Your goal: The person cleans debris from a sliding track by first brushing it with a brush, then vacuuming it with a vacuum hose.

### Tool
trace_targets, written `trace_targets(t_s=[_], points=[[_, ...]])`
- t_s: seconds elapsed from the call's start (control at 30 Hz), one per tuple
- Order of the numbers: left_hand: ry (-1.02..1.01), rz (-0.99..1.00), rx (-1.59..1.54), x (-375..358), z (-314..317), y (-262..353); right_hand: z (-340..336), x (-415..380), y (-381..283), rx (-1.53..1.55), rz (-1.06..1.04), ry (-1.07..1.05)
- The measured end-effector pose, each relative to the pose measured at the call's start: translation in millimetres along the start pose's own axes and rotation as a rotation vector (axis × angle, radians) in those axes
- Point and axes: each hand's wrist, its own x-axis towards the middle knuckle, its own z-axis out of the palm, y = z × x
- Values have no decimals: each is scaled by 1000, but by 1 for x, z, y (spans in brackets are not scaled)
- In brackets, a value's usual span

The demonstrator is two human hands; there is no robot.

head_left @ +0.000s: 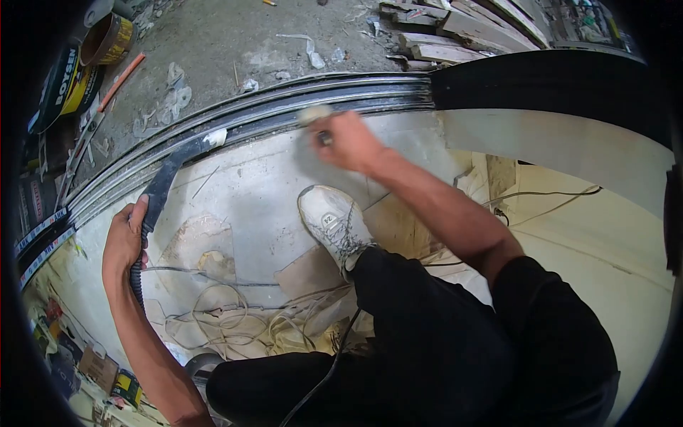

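Note:
My left hand (125, 240) is wrapped round a black vacuum hose (165, 186) with a ribbed lower part. The hose's tip, which has a whitish patch, rests over the dark metal track (270, 107). My right hand (350, 142) is closed round a small brush (314, 114), its pale head blurred and its dark handle end showing in the fist. That pale head is right at the inner edge of the track. Several parallel rails run along the track in a curve.
My white shoe (331, 220) stands on the pale floor panel (263, 181). Loose cables (220, 313) lie tangled behind the hose. Wooden planks (455, 35) are piled beyond the track, and a rusty can (108, 40) stands at the far left. A black curved panel (548, 82) is at the right.

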Motion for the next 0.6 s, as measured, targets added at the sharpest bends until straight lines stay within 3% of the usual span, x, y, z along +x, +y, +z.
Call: trace_targets(t_s=[0.07, 0.13, 0.17, 0.23, 0.3, 0.33, 0.37, 0.43, 0.5, 0.53, 0.6], points=[[-9, -1, 6, 0, -1, 0, 9, 11, -12, 85, 6, -34], [9, -23, 4, 0, 0, 1, 11, 15, 1, 316, -19, 88], [6, -19, 7, 1, 1, 3, -4, 9, 14, 407, 93, 78], [8, 7, -4, 0, 1, -1, -54, -7, 40, 309, 208, 86], [17, -4, 1, -6, 2, 0, -107, -23, 62, -39, 395, 91], [23, 9, 3, -6, 2, 2, -123, -30, 78, -229, 340, 121], [29, 3, -1, -4, 3, 1, -135, -35, 83, -311, 414, 70], [17, 12, 1, -3, 3, 0, -106, -45, 118, -329, 313, 93], [19, 9, 3, -5, 3, 0, -84, -39, 99, -312, 167, 101], [21, 53, 8, -9, 4, 2, -71, -30, 72, -214, 196, 61], [33, 94, 31, -17, 0, 10, -26, -15, 34, -14, 27, 99]])
